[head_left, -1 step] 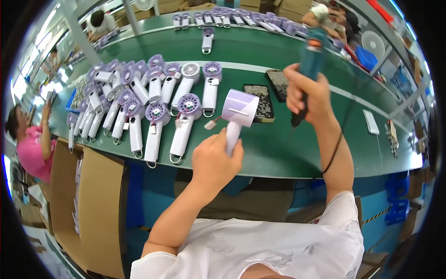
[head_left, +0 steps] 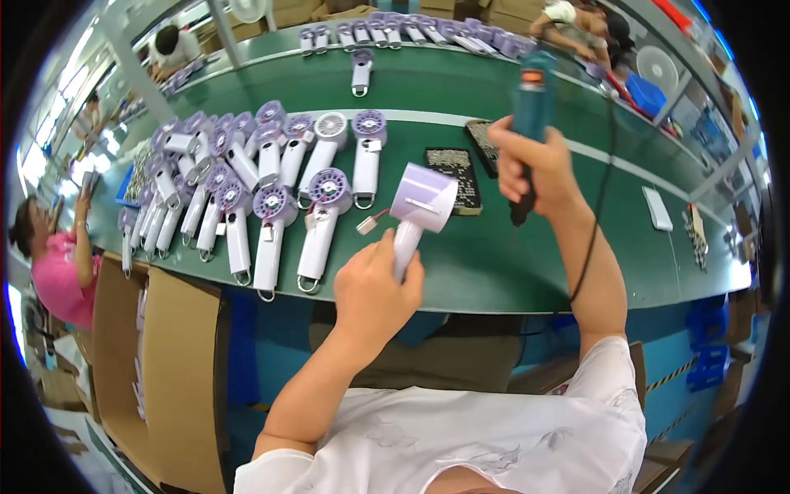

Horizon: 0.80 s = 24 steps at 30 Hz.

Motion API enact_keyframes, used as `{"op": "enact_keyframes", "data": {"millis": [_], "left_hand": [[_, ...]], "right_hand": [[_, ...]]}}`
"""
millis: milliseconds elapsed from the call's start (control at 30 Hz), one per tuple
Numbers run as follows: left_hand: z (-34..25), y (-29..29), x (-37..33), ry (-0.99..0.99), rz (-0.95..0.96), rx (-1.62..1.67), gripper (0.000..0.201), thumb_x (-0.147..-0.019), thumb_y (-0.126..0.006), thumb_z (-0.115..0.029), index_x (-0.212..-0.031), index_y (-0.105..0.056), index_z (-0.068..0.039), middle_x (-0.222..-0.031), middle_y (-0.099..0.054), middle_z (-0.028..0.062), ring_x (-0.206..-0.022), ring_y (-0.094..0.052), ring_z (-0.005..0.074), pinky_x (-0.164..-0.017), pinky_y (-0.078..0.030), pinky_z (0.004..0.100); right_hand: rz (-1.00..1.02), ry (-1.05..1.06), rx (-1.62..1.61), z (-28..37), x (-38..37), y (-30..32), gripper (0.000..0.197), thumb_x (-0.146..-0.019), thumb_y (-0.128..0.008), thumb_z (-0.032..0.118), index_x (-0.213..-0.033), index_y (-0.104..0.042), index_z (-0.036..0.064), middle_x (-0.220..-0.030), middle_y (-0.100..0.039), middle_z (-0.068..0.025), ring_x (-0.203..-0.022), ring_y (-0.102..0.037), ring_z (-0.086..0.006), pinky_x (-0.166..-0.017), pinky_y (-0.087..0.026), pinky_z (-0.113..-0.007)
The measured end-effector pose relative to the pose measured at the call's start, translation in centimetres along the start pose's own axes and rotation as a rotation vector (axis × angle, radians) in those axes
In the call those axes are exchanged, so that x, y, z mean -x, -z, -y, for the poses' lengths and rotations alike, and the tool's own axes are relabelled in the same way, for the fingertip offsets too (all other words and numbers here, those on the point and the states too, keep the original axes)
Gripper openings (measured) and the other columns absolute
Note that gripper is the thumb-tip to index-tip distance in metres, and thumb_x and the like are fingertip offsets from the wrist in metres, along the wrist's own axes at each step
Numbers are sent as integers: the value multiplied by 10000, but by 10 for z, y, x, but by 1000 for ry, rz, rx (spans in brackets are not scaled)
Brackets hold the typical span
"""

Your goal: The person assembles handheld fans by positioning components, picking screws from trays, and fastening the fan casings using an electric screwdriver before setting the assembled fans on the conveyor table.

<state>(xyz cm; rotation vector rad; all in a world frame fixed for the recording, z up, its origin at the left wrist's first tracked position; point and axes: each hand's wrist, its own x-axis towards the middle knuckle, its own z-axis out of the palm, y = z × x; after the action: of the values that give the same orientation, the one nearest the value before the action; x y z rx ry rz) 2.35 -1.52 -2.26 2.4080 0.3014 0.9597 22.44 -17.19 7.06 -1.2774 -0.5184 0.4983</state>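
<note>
My left hand (head_left: 374,292) is closed round the handle of a lavender and white handheld fan (head_left: 425,198). The fan stands upright with its round head on top, and a short wire with a white connector (head_left: 367,225) hangs out beside it. In my right hand (head_left: 539,169) is a teal and black electric screwdriver (head_left: 533,103), its tip pointing down and apart from the fan. The screwdriver's upper part is blurred. Between the hands and farther back lies a black tray (head_left: 454,177) of small screws, with a second black tray (head_left: 482,142) partly hidden by my right hand.
Many lavender and white fans (head_left: 267,235) lie on the green table (head_left: 510,276) to the left, with another row (head_left: 411,31) along the back. A cardboard box (head_left: 177,370) stands at the near left. The screwdriver's black cord (head_left: 594,230) runs by my right forearm. Other people sit around.
My right hand and the screwdriver have shifted slightly left, closer to the fan. The whole view has moved a little; my left hand keeps its hold on the fan.
</note>
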Motion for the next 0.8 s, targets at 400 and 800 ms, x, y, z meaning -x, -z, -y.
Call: {"op": "enact_keyframes", "data": {"millis": [400, 800], "left_hand": [[-2, -15, 31, -207, 90, -498, 526, -787, -898, -158, -1229, -689, 36, -930, -598, 140, -787, -607, 300, -669, -509, 408], [-39, -26, 34, -136, 245, -315, 563, -788, -903, -250, -1160, -673, 106, -956, -641, 188, -749, -651, 312, -594, -536, 377]], "right_hand": [[251, -283, 342, -72, 9, 16, 314, -867, -784, 256, -966, -671, -20, -679, -634, -64, -457, -533, -90, -426, -430, -251], [244, -332, 273, -73, 12, 24, 281, -861, -692, 169, -727, -700, -78, -672, -677, -118, -494, -580, -171, -461, -445, -311]]}}
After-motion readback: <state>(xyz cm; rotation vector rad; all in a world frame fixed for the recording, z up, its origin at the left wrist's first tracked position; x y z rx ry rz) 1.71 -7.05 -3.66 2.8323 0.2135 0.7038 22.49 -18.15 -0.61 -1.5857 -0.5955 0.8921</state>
